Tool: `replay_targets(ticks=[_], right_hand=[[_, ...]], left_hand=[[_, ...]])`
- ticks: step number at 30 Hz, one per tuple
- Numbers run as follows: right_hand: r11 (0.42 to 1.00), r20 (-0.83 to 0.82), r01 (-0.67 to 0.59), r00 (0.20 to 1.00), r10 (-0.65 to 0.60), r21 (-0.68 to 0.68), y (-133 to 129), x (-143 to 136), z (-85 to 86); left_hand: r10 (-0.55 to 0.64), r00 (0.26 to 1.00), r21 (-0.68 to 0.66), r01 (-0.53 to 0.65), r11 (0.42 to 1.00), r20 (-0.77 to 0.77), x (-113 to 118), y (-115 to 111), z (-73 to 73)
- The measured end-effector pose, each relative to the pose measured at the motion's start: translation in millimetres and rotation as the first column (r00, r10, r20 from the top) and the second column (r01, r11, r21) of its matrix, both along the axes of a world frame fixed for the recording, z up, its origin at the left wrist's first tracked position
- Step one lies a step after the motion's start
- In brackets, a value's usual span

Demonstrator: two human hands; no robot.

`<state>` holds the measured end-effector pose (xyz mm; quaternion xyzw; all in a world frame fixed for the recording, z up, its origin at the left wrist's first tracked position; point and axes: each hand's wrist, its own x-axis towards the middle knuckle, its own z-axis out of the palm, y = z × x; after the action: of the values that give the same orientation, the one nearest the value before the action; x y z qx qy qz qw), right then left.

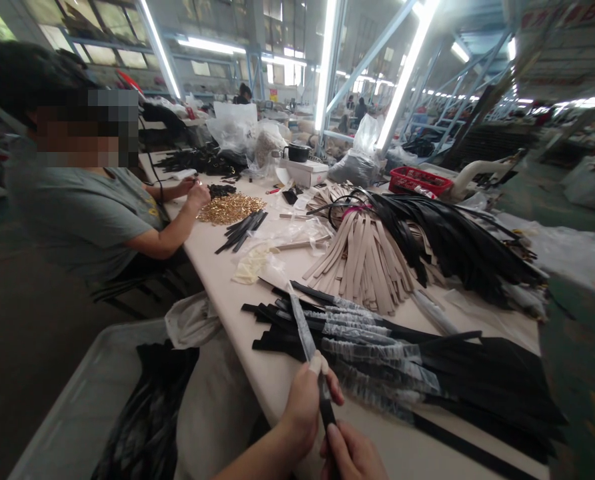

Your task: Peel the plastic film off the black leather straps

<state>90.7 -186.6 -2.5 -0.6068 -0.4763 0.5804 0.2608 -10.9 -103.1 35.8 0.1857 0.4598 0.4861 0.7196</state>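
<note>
Two bare hands grip a single black strap [327,403] above the near edge of a cluttered factory counter [211,257], seen from my remote post. The left hand [305,398] closes its fingers around the strap where a clear plastic sleeve [303,332] covers it; the right hand [353,455] pinches the black part nearer the body, just below. From the right hand, I read the strap's long axis as running away through the left fist and leaning slightly left, with the left hand nearer the sleeved far end.

Just to the right, and crowding that side, lies a pile of black straps [487,373] banded with crumpled plastic; its left ends reach behind the far part of the held strap, and I cannot tell whether they touch. Farther out, a fan of beige strips [360,257] spreads beside a second black bundle [457,243]. A crumpled pale-yellow item [252,264] sits past the sleeve's tip. Across the left side, a co-worker [82,207] works beside a heap of gold-coloured pieces [235,208].
</note>
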Motion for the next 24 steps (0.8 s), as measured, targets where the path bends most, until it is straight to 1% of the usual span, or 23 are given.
replay_targets(ticks=[2, 4, 6, 7, 9, 11, 12, 13, 14, 16, 17, 19, 22, 23, 24], right_hand=[[0.996, 0.061, 0.049, 0.997, -0.054, 0.071, 4.1, -4.8, 1.7], [0.983, 0.128, 0.060, 0.988, -0.083, 0.172, 8.4, -6.2, 3.5], [0.968, 0.143, 0.069, 0.984, -0.106, 0.242, 9.6, -5.2, 4.0], [0.968, 0.122, 0.069, 0.987, -0.101, 0.239, 8.6, -4.4, 3.4], [0.988, 0.041, 0.054, 0.997, -0.060, 0.141, 4.4, -3.1, 1.1], [1.000, -0.042, 0.025, 0.999, -0.024, 0.014, 0.9, -2.8, -0.6], [1.000, -0.069, 0.015, 0.997, -0.017, -0.024, 0.9, -2.9, -0.6], [0.999, -0.084, 0.017, 0.996, -0.019, -0.029, 2.1, -3.0, 0.2], [0.999, -0.087, 0.035, 0.996, -0.035, -0.003, 4.4, -3.2, 1.6], [0.995, -0.100, 0.083, 0.992, -0.077, 0.056, 9.8, -3.4, 5.3], [0.994, -0.121, 0.097, 0.989, -0.090, 0.056, 11.5, -3.6, 6.7], [0.997, -0.178, 0.082, 0.981, -0.081, -0.005, 11.5, -4.2, 7.3], [0.993, -0.244, -0.014, 0.970, -0.014, -0.114, 7.4, -5.7, 3.6], [0.992, -0.244, -0.029, 0.970, -0.002, -0.127, 7.1, -6.2, 2.5], [0.993, -0.227, -0.017, 0.974, -0.009, -0.114, 7.9, -6.6, 2.0]], left_hand=[[-0.030, 1.000, -0.020, 0.030, 0.999, 0.004, 7.8, -10.9, -4.3], [-0.043, 0.999, -0.034, 0.044, 0.998, 0.029, 12.7, -21.5, -9.4], [-0.050, 0.997, -0.053, 0.053, 0.997, 0.058, 11.9, -26.3, -11.5], [-0.063, 0.996, -0.064, 0.067, 0.996, 0.062, 9.6, -25.8, -10.6], [-0.064, 0.997, -0.062, 0.067, 0.996, 0.049, 3.3, -21.1, -6.1], [-0.033, 0.999, -0.015, 0.033, 0.999, 0.018, -1.3, -16.3, -0.8], [-0.023, 1.000, 0.006, 0.023, 1.000, 0.004, -2.0, -15.4, 0.8], [-0.023, 1.000, 0.013, 0.023, 1.000, 0.001, -1.6, -15.8, 1.4], [-0.034, 0.999, 0.001, 0.034, 0.999, 0.003, -0.4, -17.1, 1.1], [-0.078, 0.997, -0.058, 0.080, 0.995, 0.026, 1.7, -19.5, -0.5], [-0.096, 0.995, -0.081, 0.099, 0.992, 0.038, 1.7, -19.1, -0.9], [-0.097, 0.994, -0.061, 0.100, 0.993, 0.045, -0.9, -14.2, 0.1], [-0.041, 0.999, 0.026, 0.040, 0.999, 0.025, -5.2, -5.4, 2.7], [-0.032, 0.999, 0.030, 0.031, 0.999, 0.023, -5.0, -5.4, 2.2], [-0.038, 0.999, 0.014, 0.038, 0.999, 0.025, -3.8, -7.3, 0.6]])
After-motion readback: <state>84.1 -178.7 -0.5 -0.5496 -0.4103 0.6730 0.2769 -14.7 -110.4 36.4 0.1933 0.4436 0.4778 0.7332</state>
